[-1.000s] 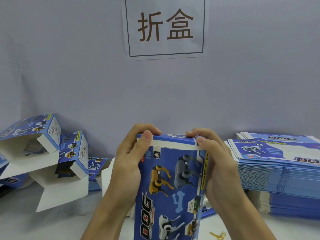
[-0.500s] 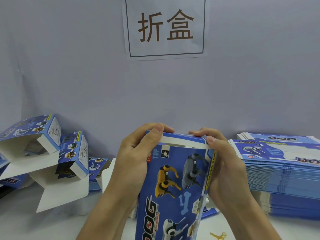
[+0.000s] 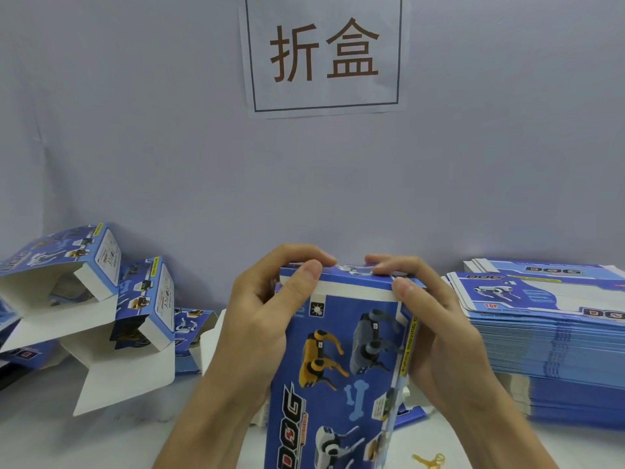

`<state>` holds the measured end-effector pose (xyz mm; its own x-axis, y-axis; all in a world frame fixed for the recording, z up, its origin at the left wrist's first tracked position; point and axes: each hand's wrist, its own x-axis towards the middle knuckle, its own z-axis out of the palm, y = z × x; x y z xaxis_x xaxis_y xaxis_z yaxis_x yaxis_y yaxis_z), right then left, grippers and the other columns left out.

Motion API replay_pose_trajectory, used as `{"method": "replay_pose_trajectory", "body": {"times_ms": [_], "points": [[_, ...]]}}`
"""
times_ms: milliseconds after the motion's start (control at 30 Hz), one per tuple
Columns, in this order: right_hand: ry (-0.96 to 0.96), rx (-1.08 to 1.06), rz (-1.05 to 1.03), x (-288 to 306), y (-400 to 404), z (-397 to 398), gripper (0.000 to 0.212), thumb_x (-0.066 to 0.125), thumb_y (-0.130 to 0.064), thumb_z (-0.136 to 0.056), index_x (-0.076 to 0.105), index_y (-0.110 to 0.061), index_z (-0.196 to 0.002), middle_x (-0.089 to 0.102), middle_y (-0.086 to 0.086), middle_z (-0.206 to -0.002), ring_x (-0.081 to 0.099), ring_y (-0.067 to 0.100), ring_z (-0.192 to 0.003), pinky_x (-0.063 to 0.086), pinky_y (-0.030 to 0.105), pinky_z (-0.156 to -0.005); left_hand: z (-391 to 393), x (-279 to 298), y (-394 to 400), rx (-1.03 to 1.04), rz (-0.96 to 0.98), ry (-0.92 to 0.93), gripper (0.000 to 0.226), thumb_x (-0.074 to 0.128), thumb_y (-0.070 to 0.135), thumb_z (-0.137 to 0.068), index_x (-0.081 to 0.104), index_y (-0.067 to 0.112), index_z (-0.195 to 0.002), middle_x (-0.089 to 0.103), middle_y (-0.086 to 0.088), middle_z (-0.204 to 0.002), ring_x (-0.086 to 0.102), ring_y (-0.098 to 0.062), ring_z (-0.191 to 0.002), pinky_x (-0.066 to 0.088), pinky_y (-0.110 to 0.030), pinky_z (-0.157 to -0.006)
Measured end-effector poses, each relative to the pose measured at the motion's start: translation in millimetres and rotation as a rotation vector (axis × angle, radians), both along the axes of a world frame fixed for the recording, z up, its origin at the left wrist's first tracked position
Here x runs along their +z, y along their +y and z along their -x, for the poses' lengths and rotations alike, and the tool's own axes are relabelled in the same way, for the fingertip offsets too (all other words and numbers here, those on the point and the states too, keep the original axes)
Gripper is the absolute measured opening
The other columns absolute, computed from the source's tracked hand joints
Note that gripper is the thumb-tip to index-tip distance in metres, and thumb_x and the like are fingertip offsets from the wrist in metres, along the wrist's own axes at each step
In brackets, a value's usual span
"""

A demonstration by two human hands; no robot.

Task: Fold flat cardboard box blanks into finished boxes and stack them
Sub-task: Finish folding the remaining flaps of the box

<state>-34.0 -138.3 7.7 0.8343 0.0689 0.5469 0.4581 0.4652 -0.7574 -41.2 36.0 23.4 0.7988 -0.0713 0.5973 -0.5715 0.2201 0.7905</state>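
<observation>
I hold a blue box (image 3: 341,360) printed with toy dogs and the word DOG upright in front of me. My left hand (image 3: 260,319) grips its upper left side, thumb on the white edge of the top flap, fingers curled over the top. My right hand (image 3: 436,330) grips the upper right side, thumb at the flap's right corner, fingers over the top. A tall stack of flat blue blanks (image 3: 548,336) lies at the right. Folded boxes (image 3: 101,299) with open white flaps are piled at the left.
A white table (image 3: 44,438) runs under everything, backed by a grey wall (image 3: 169,147) with a paper sign (image 3: 324,52). A small gold object (image 3: 429,461) lies near the front edge. More box parts (image 3: 192,330) sit behind my left hand.
The box has tilted and shifted slightly right. Both thumbs have moved along the white flap edge and the top flap now lies lower on the box.
</observation>
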Motion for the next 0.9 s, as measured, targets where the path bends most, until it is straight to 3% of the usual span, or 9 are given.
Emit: {"method": "replay_pose_trajectory", "body": {"times_ms": [200, 300, 467, 600, 733, 833, 900], "points": [[0.011, -0.050, -0.021, 0, 0, 0, 0.015, 0.059, -0.020, -0.079, 0.074, -0.018, -0.078, 0.065, 0.009, -0.126, 0.072, 0.031, -0.100, 0.061, 0.039, -0.067, 3, 7, -4, -0.008, 0.010, 0.051, 0.014, 0.078, 0.039, -0.077, 0.078, 0.026, -0.082, 0.077, -0.009, -0.087, 0.076, -0.027, -0.077, 0.059, -0.031, -0.053], [0.017, -0.079, -0.013, -1, -1, 0, 0.017, 0.058, -0.020, -0.078, 0.075, -0.018, -0.077, 0.066, 0.010, -0.125, 0.069, 0.033, -0.105, 0.063, 0.043, -0.071, 4, 8, -7, 0.002, 0.027, 0.039, 0.029, 0.068, 0.048, -0.069, 0.078, 0.025, -0.085, 0.077, -0.009, -0.090, 0.076, -0.028, -0.079, 0.059, -0.032, -0.054], [0.020, -0.126, 0.005, -1, -2, -3, 0.019, 0.057, -0.020, -0.075, 0.076, -0.019, -0.073, 0.068, 0.007, -0.123, 0.068, 0.032, -0.108, 0.059, 0.048, -0.081, 1, 4, -9, -0.020, -0.003, 0.005, 0.022, 0.073, 0.042, -0.081, 0.078, 0.021, -0.089, 0.075, -0.006, -0.101, 0.075, -0.027, -0.092, 0.059, -0.029, -0.059], [0.024, -0.178, 0.017, -4, 0, -4, 0.019, 0.057, -0.020, -0.073, 0.075, -0.019, -0.070, 0.070, 0.004, -0.120, 0.067, 0.031, -0.112, 0.054, 0.056, -0.088, -2, -4, -7, -0.045, 0.011, -0.053, 0.028, 0.063, 0.043, -0.081, 0.079, 0.020, -0.087, 0.065, 0.002, -0.118, 0.069, -0.023, -0.107, 0.059, -0.026, -0.068], [0.024, -0.147, 0.016, -5, -2, -4, 0.019, 0.058, -0.018, -0.071, 0.076, -0.017, -0.069, 0.070, 0.004, -0.121, 0.064, 0.032, -0.117, 0.053, 0.055, -0.089, -2, -11, -5, -0.026, -0.079, -0.181, 0.033, 0.077, 0.054, -0.077, 0.077, 0.027, -0.096, 0.061, 0.009, -0.129, 0.064, -0.023, -0.118, 0.062, -0.033, -0.069], [-0.013, -0.075, 0.000, -6, -6, -3, 0.016, 0.063, -0.019, -0.076, 0.078, -0.015, -0.075, 0.064, 0.007, -0.130, 0.063, 0.033, -0.119, 0.059, 0.047, -0.081, -5, -12, -7, 0.025, -0.054, -0.218, 0.024, 0.076, 0.041, -0.074, 0.076, 0.026, -0.093, 0.065, 0.009, -0.125, 0.066, -0.020, -0.116, 0.063, -0.033, -0.068], [-0.076, -0.024, 0.039, -5, -5, -1, 0.014, 0.078, -0.030, -0.075, 0.079, -0.018, -0.083, 0.058, 0.002, -0.139, 0.062, 0.030, -0.123, 0.060, 0.045, -0.080, -7, -11, -6, 0.049, -0.026, -0.208, 0.017, 0.071, 0.035, -0.075, 0.077, 0.028, -0.090, 0.068, 0.010, -0.122, 0.066, -0.020, -0.115, 0.063, -0.033, -0.067]]}}
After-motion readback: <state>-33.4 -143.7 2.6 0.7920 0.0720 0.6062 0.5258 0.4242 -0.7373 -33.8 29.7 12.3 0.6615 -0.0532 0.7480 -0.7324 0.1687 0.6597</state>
